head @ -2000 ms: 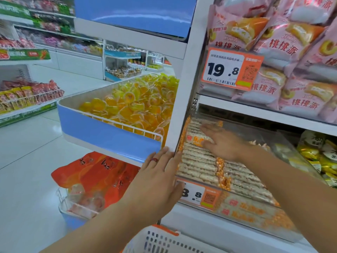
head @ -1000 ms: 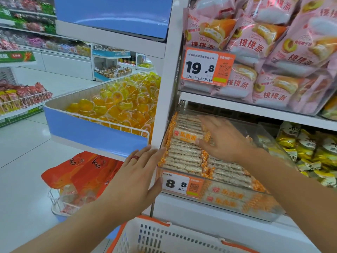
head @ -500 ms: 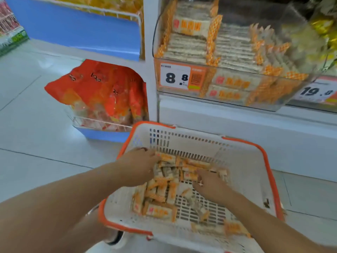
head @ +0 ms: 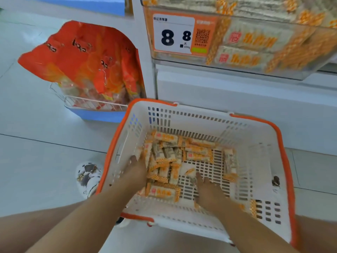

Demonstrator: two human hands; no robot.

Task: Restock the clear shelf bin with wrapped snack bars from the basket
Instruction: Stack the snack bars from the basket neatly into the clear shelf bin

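Observation:
A white basket with an orange rim (head: 255,141) stands on the floor below the shelf. Several wrapped snack bars (head: 196,152), orange and white, lie in a loose pile on its bottom. Both my hands are down inside it. My left hand (head: 136,170) lies against the left side of the pile, its fingers stretched into the bars. My right hand (head: 207,191) reaches in from the right, fingertips touching bars at the pile's near edge. The clear shelf bin (head: 242,68), stocked with the same bars, sits above at the top, with an 8.8 price tag (head: 173,33) on its front.
Orange snack bags (head: 85,63) fill a low wire-fronted blue bin (head: 102,114) to the left of the shelf post. My patterned shoe (head: 87,178) is on the pale tiled floor beside the basket. The shelf's white base panel (head: 237,99) rises behind the basket.
Both hands left the shelf bin and dropped into the basket. My view swung down from the shelves to the basket, and the hands now press closer around the pile.

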